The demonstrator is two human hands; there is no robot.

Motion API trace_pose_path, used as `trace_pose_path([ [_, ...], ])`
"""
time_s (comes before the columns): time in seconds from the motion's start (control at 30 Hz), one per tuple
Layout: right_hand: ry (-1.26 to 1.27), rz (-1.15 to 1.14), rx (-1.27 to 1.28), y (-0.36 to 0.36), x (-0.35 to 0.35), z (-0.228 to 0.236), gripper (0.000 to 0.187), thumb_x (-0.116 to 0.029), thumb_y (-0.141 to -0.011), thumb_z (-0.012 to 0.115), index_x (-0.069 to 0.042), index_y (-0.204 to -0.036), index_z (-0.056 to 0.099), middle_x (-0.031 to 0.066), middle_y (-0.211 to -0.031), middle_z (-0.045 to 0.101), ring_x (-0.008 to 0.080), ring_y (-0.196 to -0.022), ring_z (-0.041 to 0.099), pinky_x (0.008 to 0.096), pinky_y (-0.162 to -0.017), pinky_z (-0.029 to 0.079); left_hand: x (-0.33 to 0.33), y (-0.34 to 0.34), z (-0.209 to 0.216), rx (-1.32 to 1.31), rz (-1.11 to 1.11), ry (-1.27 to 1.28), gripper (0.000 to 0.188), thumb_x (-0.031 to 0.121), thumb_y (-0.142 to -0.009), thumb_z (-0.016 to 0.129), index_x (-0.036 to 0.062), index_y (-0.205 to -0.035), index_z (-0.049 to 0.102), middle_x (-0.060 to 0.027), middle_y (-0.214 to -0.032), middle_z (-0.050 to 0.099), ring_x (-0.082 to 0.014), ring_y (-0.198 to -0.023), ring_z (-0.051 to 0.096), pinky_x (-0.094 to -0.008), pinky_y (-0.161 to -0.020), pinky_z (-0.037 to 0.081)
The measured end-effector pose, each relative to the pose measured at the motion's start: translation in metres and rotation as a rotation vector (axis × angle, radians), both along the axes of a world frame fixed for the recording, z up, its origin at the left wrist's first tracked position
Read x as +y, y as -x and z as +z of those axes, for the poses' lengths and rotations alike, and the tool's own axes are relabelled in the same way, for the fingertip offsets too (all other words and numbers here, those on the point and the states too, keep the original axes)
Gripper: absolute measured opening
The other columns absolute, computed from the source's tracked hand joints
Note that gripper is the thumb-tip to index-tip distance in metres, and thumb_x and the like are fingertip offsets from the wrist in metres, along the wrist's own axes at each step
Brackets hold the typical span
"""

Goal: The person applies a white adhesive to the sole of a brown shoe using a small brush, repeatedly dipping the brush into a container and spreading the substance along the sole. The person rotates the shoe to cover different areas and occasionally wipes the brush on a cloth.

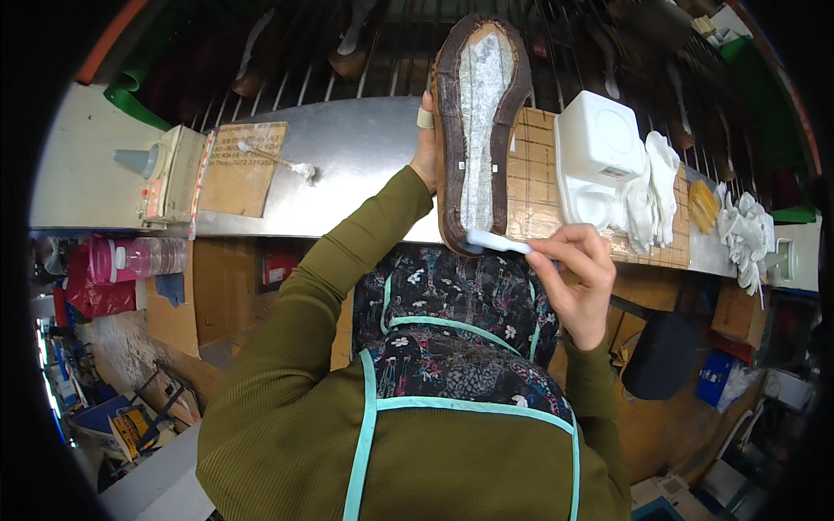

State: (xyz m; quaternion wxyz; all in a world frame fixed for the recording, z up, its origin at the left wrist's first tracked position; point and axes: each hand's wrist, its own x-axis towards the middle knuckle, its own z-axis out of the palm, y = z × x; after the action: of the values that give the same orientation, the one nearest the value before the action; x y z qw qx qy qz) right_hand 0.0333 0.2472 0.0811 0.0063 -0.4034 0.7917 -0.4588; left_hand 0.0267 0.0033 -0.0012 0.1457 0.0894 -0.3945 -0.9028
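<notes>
My left hand, with a pale band on one finger, is closed around the left side of a brown shoe upper. Its underside faces up, showing a mottled grey-white strip down the middle, and the wider end points away from me. Pinched in my right hand is a slim white brush. The brush's head rests against the near end of the shoe upper; its bristles are hidden. Right of the shoe stands a white plastic container with a round cup at its near side.
A white-tipped stick brush lies partly over a cardboard piece on the metal bench. White gloves and a yellow block sit at the right. Beyond the bench, shoes rest on a rack of metal bars.
</notes>
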Motion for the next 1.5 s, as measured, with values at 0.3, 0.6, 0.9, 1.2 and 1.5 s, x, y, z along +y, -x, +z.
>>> trace_pose_path([
  [0.3, 0.109, -0.291, 0.516, 0.047, -0.046, -0.045, 0.024, -0.015, -0.071, 0.080, -0.015, -0.094, 0.075, 0.0001, -0.090, 0.059, 0.0126, -0.074, 0.051, 0.0304, -0.075, 0.027, -0.002, -0.002, -0.007, -0.037, -0.046, 0.046, 0.108, 0.090, -0.068, 0.039, 0.0087, -0.139, 0.041, -0.0154, -0.125, 0.056, -0.0233, -0.110, 0.061, -0.0340, -0.092, 0.054],
  [0.6, 0.055, -0.121, 0.124, -0.011, 0.029, -0.051, 0.020, -0.009, -0.070, 0.080, -0.010, -0.089, 0.075, 0.0019, -0.089, 0.061, 0.0139, -0.074, 0.053, 0.0293, -0.075, 0.033, -0.002, -0.007, -0.010, -0.077, 0.003, 0.069, 0.109, 0.090, -0.069, 0.037, 0.0070, -0.139, 0.041, -0.0171, -0.128, 0.054, -0.0239, -0.113, 0.058, -0.0348, -0.092, 0.053],
  [0.9, -0.396, -0.627, 0.550, 0.062, 0.079, -0.066, 0.007, -0.022, -0.080, 0.074, -0.018, -0.086, 0.072, -0.0027, -0.080, 0.060, 0.0130, -0.064, 0.049, 0.0321, -0.071, 0.027, -0.008, -0.004, -0.029, -0.004, -0.083, -0.267, 0.101, 0.082, -0.069, 0.053, 0.0104, -0.139, 0.043, -0.0128, -0.133, 0.052, -0.0238, -0.119, 0.052, -0.0351, -0.102, 0.044],
  [1.2, -0.233, -0.590, -0.014, 0.068, 0.088, -0.051, 0.020, -0.024, -0.089, 0.066, -0.006, -0.083, 0.070, 0.0006, -0.060, 0.053, 0.0062, -0.051, 0.044, 0.0274, -0.053, 0.030, -0.013, -0.005, -0.032, 0.059, -0.069, -0.319, 0.096, 0.070, -0.067, 0.069, 0.0085, -0.137, 0.045, -0.0121, -0.132, 0.053, -0.0233, -0.118, 0.054, -0.0349, -0.103, 0.046],
  [1.5, 0.254, -0.344, -0.783, 0.071, 0.086, -0.052, 0.010, -0.007, -0.084, 0.071, -0.004, -0.093, 0.068, 0.0016, -0.076, 0.064, 0.0070, -0.067, 0.055, 0.0196, -0.063, 0.039, -0.005, -0.006, -0.035, 0.212, -0.169, -0.319, 0.105, 0.071, -0.061, 0.073, 0.0065, -0.138, 0.042, -0.0123, -0.134, 0.051, -0.0235, -0.119, 0.053, -0.0355, -0.101, 0.047],
])
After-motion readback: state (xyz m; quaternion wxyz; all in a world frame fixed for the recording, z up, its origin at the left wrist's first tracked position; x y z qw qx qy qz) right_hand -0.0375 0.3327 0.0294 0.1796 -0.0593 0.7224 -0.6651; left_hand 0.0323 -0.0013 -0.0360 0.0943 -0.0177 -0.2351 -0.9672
